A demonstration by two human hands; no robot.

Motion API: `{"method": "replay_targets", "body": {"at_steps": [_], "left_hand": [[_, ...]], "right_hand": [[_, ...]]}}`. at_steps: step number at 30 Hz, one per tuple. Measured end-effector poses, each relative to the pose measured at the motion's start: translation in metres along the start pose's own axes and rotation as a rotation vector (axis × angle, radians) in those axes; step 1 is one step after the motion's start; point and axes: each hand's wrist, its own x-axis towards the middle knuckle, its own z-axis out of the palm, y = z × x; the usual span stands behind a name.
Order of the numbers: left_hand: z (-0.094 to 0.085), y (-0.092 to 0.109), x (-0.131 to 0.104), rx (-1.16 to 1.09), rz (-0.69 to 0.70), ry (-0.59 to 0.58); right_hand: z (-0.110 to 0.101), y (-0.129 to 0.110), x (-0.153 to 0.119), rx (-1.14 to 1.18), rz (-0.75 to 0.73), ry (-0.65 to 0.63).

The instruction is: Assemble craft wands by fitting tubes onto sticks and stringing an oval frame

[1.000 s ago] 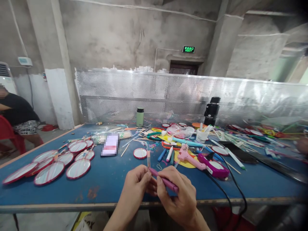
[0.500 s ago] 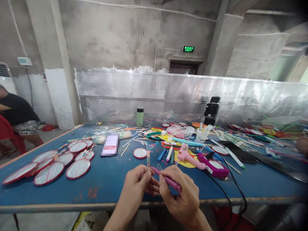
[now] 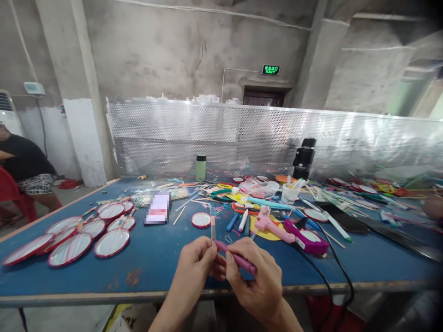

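Near the table's front edge, my left hand (image 3: 199,263) pinches a small flat strip, like a wooden stick (image 3: 213,227), upright between thumb and fingers. My right hand (image 3: 258,276) grips a purple marker pen (image 3: 242,262), its tip end against or very close to the strip at my left fingertips. Just beyond lies a small round red-rimmed mirror (image 3: 201,220). To its right are a blue marker (image 3: 232,222) and a white marker with a pink tip (image 3: 243,220). A pink glue gun (image 3: 275,227) rests right of these on a yellow piece.
Several red-rimmed round mirrors (image 3: 112,242) lie at the left, near a phone (image 3: 158,208). A green bottle (image 3: 200,168) and a black flask (image 3: 304,159) stand at the back. A purple device (image 3: 306,239) with black cables sits at the right. A person (image 3: 26,157) sits far left.
My right hand and the purple marker have shifted slightly left, toward the strip. My left hand keeps its pinch on the strip with almost no movement.
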Motion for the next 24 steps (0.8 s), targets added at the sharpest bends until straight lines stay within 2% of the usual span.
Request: {"method": "replay_targets", "body": {"at_steps": [24], "left_hand": [[-0.0008,0.0001,0.0001,0.017,0.016,-0.003]], "right_hand": [[-0.0014,-0.0003,-0.0003,-0.020,0.003,0.002]]}}
